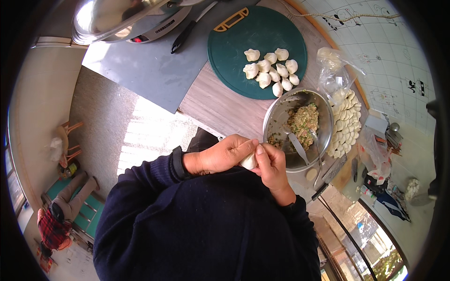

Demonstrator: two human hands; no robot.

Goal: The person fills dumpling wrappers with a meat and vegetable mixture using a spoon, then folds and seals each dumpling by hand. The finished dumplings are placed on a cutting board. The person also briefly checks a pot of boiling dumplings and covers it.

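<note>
Between them, my left hand (pixel 226 153) and my right hand (pixel 275 165) pinch the edge of a white dough dumpling (pixel 249 161) in front of my chest. Both thumbs press at its top, and my fingers hide much of it. Just beyond my right hand stands a steel bowl (pixel 328 117) with minced filling (pixel 303 121) flecked with green. Two utensils rest in the bowl, one with a flat pale handle (pixel 299 149). Several shaped dumplings (pixel 264 66) lie on a round green cutting board (pixel 232 52). To the right of the bowl, flat dough wrappers (pixel 346 126) overlap in rows.
A clear plastic bag (pixel 335 75) touches the wrappers near the tiled wall (pixel 379 52). At upper left are a black-handled utensil (pixel 183 37) and a metal lid (pixel 105 21) above a cooker (pixel 161 26). A seated person (pixel 58 219) is far off at lower left.
</note>
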